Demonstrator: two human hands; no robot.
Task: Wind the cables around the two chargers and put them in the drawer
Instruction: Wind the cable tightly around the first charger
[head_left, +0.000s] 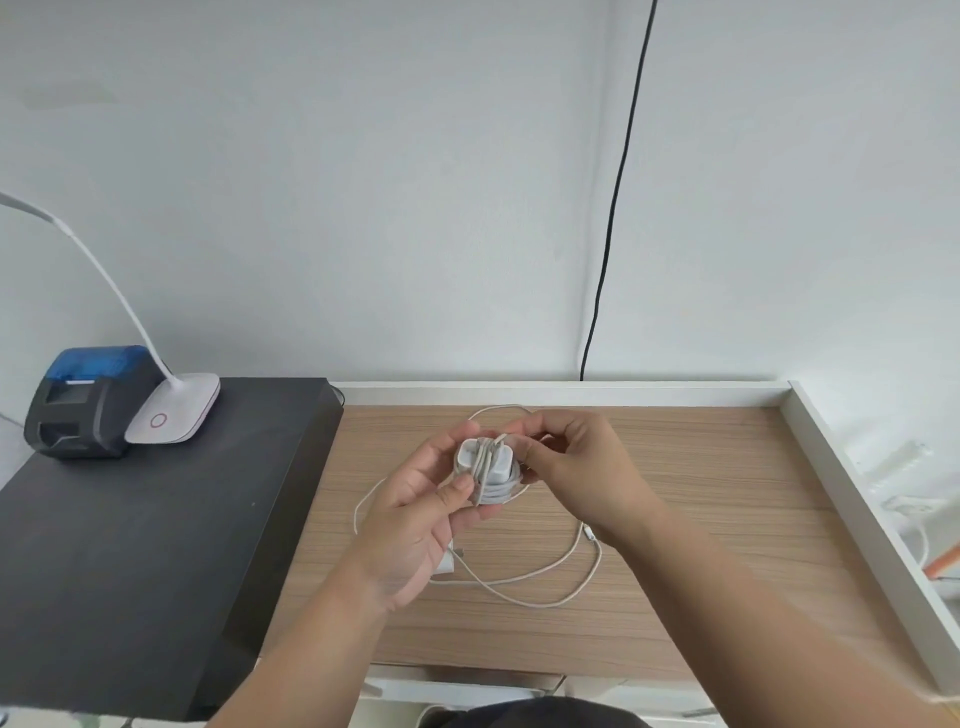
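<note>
Hands meet above the light wood-grain desk (675, 519). The left hand (415, 519) grips a small white square charger (485, 462) already wrapped in its white cable, thumb pressed on the coils; the right hand (576, 467) pinches the cable's end at the charger's top. A second white charger (448, 564) lies on the desk below, its loose white cable (540, 571) sprawled beside it.

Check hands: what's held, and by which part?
Left hand grips the white square cable-wrapped charger by its left side; right hand pinches the white cable's end at its top.
</note>
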